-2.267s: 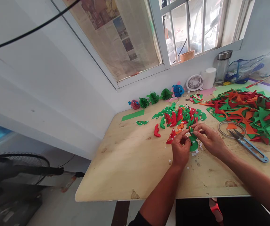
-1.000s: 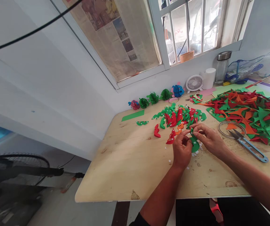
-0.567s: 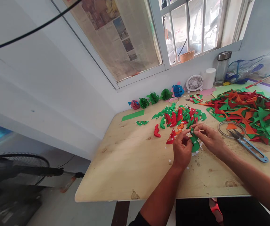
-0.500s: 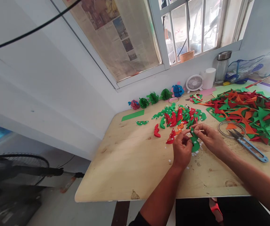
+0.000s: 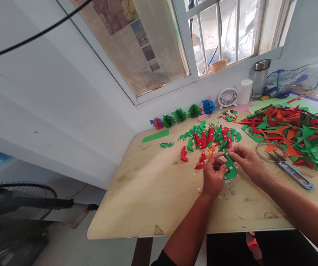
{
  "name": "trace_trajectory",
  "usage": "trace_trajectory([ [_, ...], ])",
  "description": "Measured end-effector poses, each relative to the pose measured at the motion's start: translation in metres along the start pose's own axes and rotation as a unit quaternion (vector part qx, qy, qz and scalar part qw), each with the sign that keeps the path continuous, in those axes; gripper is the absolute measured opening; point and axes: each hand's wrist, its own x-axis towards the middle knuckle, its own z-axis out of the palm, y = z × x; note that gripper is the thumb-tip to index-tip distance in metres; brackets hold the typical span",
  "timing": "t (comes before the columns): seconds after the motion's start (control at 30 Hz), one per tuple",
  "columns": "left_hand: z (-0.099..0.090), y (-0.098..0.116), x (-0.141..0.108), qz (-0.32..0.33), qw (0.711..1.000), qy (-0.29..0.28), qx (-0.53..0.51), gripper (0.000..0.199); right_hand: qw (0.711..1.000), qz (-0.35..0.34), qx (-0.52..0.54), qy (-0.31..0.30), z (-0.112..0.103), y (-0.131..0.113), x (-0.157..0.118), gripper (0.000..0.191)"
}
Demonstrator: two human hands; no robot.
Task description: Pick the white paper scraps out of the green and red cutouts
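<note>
At the near edge of the bench (image 5: pixel 147 195), dark clothing shows below the board and both forearms reach inward over it. The left hand (image 5: pixel 213 176) has its grip closed, thumb against curled fingers, on the left side of a green paper piece (image 5: pixel 232 172). This piece lies between the two hands, curved and dotted with small white squares. The right hand (image 5: pixel 248 162) pinches thumb to forefinger at the piece's upper end; whether a square sits between those fingertips is too small to tell. Loose white bits (image 5: pixel 199 189) are scattered near the hands. To the right, blue-handled snips (image 5: pixel 294 173) lie with their blades over a metal ring (image 5: pixel 256 149).

Beyond the left hand are two red pieces (image 5: pixel 201 161), then a pile of green and red cutouts (image 5: pixel 210 136). A larger heap of paper scraps (image 5: pixel 289 129) spreads at the right. Farther back, folded paper ornaments (image 5: pixel 180 115) line the wall beside a small white fan (image 5: pixel 228 98), a white cylinder (image 5: pixel 244 91) and a glass bottle (image 5: pixel 259 83).
</note>
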Motion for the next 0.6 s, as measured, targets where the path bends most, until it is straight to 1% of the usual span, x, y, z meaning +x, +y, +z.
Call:
trace_trajectory([
  [0.17, -0.0008, -0.0005, -0.0003, 0.007, 1.000, -0.010, -0.001, 0.038, 0.999, 0.016, 0.043, 0.006, 0.0013, 0.0028, 0.0009, 0.032],
  [0.27, -0.0009, 0.0005, -0.0006, 0.004, 1.000, -0.010, 0.002, 0.038, 0.997, 0.043, 0.065, 0.009, 0.0018, 0.0032, 0.0008, 0.035],
  [0.4, -0.0004, 0.0033, -0.0004, -0.006, 1.000, -0.005, -0.004, 0.036, 0.995, 0.075, 0.069, 0.002, 0.0017, 0.0028, -0.0004, 0.039],
  [0.6, -0.0004, 0.0030, 0.0005, -0.003, 1.000, -0.010, -0.002, 0.032, 0.994, 0.061, 0.086, -0.002, 0.0016, 0.0008, -0.0022, 0.035],
])
